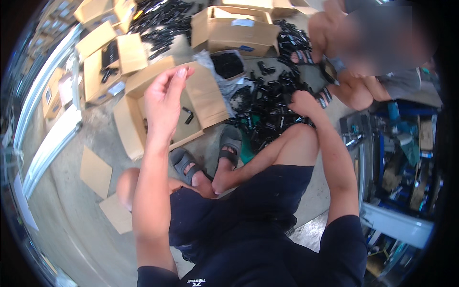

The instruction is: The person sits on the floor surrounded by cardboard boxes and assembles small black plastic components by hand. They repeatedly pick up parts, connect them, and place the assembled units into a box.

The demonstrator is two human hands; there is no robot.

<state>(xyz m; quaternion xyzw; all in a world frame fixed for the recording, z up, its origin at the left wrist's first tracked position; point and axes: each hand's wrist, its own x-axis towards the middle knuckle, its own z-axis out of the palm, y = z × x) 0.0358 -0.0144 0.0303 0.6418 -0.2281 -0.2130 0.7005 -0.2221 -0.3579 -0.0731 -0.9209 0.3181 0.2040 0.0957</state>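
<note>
Above an open cardboard box (205, 91) on the floor (71, 225), the left hand (167, 98) is raised with its fingers bent and thumb close to them; whether it pinches anything, I cannot tell. One small black part (187, 115) lies inside the box. Off to the right, the right hand (303, 103) is curled at the edge of a heap of black parts (270, 112), fingertips hidden, so its grasp is unclear. A co-worker's bent leg (356, 93) is just beside that heap.
</note>
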